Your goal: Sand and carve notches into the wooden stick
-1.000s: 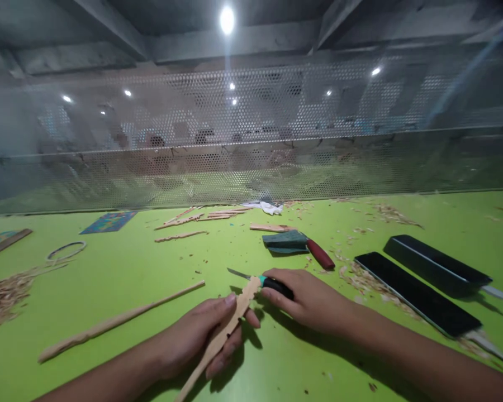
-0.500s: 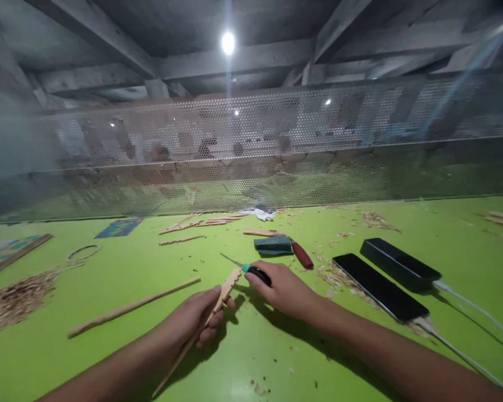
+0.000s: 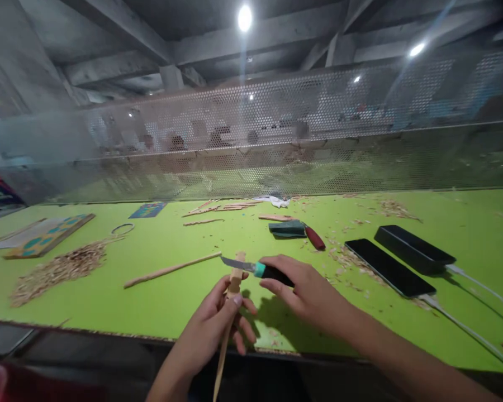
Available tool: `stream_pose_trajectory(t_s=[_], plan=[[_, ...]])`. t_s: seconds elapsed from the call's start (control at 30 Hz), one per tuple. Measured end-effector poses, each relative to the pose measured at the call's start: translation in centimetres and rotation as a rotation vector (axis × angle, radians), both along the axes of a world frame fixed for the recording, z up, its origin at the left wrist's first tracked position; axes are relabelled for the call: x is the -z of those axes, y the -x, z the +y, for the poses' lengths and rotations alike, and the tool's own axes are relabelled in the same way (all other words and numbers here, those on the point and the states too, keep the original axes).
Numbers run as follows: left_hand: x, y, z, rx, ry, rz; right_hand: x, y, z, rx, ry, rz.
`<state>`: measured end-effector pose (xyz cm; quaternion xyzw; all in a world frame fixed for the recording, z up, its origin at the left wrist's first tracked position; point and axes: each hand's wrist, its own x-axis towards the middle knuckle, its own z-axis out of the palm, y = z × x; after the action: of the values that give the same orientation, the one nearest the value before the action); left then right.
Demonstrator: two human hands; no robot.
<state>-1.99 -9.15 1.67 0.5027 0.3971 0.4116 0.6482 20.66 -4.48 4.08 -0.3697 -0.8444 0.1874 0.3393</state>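
Knife (image 3: 259, 270) has shifted across the stick (image 3: 235, 283); right grip (image 3: 304, 285) clasps the knife, left grip (image 3: 213, 324) pinches the stick. Apparent step: carving; next cut should need steady support.

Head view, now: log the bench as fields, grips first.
left hand grip: holds notched pale wooden stick
right hand grip: holds black-handled knife with teal collar
blade: crosses the stick near its upper end; contact unclear
surface: bright green table
left side: slender pale wooden rod; pile of tan wood shavings
far middle: red tool handle against dark green flat piece
right side: flat black phone-like slab; thicker black box
behind: grey perforated screen
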Motion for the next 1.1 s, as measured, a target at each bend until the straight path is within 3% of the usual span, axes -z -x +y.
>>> stream_pose_trajectory(t_s=[0.2, 0.33, 0.7, 1.1], plan=[[0.9, -1.0, -0.5, 0.009, -0.096, 0.141, 5.5, 0.3, -4.3, 0.331, -0.119, 0.086], [0.8, -1.0, -0.8, 0.012, -0.135, 0.209, 7.2, 1.5, -5.2, 0.392, -0.160, 0.048], [1.2, 0.2, -1.1, 0.140, -0.215, 0.277, 6.8, 1.3, -5.6, 0.410, -0.135, 0.023], [0.6, 0.0, -1.6, 0.066, -0.260, 0.369, 6.4, 1.4, -6.1, 0.388, -0.176, -0.063]])
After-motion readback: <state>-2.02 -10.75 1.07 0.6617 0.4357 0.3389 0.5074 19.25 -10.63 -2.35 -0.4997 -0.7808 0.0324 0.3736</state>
